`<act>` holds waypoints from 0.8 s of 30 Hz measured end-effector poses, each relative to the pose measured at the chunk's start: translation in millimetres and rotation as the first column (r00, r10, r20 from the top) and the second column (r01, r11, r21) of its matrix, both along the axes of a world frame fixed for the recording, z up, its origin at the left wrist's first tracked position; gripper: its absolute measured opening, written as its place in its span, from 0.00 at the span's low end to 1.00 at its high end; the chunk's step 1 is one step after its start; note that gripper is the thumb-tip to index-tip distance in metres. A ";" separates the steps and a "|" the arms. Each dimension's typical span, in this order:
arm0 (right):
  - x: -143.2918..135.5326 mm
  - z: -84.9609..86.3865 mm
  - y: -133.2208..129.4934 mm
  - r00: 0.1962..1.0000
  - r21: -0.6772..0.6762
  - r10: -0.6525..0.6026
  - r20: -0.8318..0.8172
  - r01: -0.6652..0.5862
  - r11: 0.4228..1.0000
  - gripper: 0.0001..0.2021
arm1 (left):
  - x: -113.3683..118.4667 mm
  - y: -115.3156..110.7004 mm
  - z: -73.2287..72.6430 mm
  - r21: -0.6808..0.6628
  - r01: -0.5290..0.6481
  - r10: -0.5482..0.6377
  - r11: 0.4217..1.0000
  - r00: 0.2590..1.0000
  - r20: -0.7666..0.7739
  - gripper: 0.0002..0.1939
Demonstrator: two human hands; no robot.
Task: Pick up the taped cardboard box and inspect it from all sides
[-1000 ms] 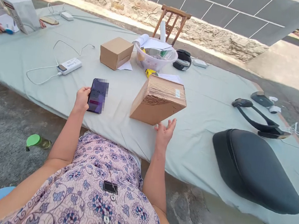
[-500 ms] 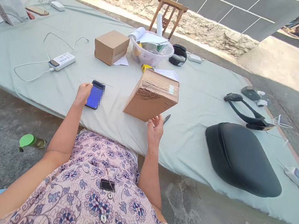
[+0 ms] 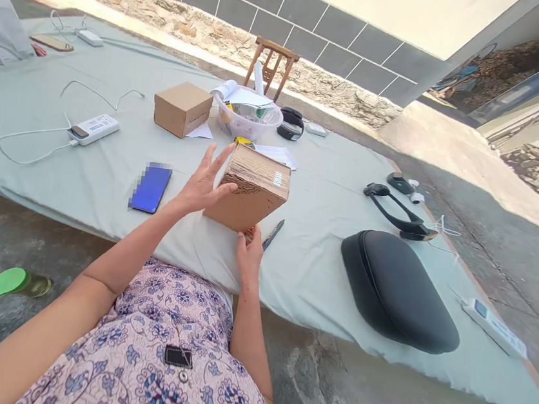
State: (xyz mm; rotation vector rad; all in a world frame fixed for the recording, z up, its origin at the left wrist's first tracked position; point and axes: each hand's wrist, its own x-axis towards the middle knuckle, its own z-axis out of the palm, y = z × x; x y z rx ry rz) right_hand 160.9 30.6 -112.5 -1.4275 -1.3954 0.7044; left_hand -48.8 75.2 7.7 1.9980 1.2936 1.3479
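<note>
A brown cardboard box (image 3: 248, 204) stands tilted at the near side of the table. My right hand (image 3: 250, 252) grips its lower near edge, the thumb in front and the other fingers partly hidden. With fingers spread, my left hand (image 3: 206, 185) reaches to the box's left side; whether it touches the cardboard I cannot tell. A smartphone (image 3: 153, 187) with a blue screen lies flat to the left of that hand. Just right of my right hand is a dark, slim, pen-like object (image 3: 273, 233).
Another cardboard box (image 3: 181, 111) and a plastic basin (image 3: 249, 125) with papers stand farther back, near a yellow tape measure (image 3: 244, 141). At right lie a black padded case (image 3: 400, 291) and a black headset (image 3: 397, 210). A corded white power strip (image 3: 93, 129) is at left.
My left hand has let go of the phone and moved right to the box, fingers spreading. My right hand stays at the box's lower edge. The camera view has shifted.
</note>
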 end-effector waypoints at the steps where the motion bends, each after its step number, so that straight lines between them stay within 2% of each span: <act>1: -0.4 -0.3 -0.8 1.000 0.005 0.010 0.000 -0.010 1.000 0.29 | 6.9 1.0 1.7 -0.012 0.003 -0.003 1.000 1.000 -0.009 0.37; 4: -2.7 -3.2 -4.2 1.000 0.022 0.020 -0.023 -0.019 1.000 0.29 | 18.0 -0.6 2.2 -0.030 -0.021 0.022 0.999 0.999 0.033 0.24; 9: -2.7 -2.3 -12.8 0.999 0.109 -0.036 -0.026 0.039 0.993 0.28 | 13.0 -12.8 -6.3 -0.014 -0.086 0.087 0.996 0.969 0.231 0.21; 11: 0.9 7.1 -16.5 0.995 0.191 -0.098 0.013 0.093 0.977 0.27 | 9.8 -16.5 -14.3 -0.068 -0.093 0.112 0.993 0.923 0.368 0.22; 13: 5.3 20.7 -19.3 0.987 0.299 -0.150 0.066 0.124 0.946 0.25 | 7.6 -18.9 -26.5 -0.174 -0.059 0.142 0.983 0.844 0.517 0.25; 15: 7.8 34.3 -20.3 0.970 0.401 -0.202 0.133 0.133 0.906 0.23 | 4.5 -20.9 -41.7 -0.294 -0.013 0.196 0.956 0.773 0.604 0.27; 16: 7.5 39.7 -20.2 0.960 0.442 -0.224 0.166 0.131 0.888 0.21 | 1.9 -21.9 -49.7 -0.347 -0.014 0.233 0.938 0.766 0.599 0.27; 20: -5.3 47.2 -16.8 0.933 0.532 -0.233 0.273 0.055 0.845 0.17 | -15.8 -24.9 -73.3 -0.463 -0.150 0.361 0.873 0.839 0.408 0.19; 22: -15.3 45.5 -15.1 0.920 0.547 -0.231 0.317 0.021 0.837 0.16 | -24.5 -25.5 -75.9 -0.463 -0.211 0.405 0.861 0.834 0.375 0.18; 24: -23.8 44.8 -13.6 0.907 0.555 -0.256 0.334 0.030 0.831 0.16 | -28.2 -26.3 -72.0 -0.420 -0.258 0.431 0.870 0.811 0.395 0.19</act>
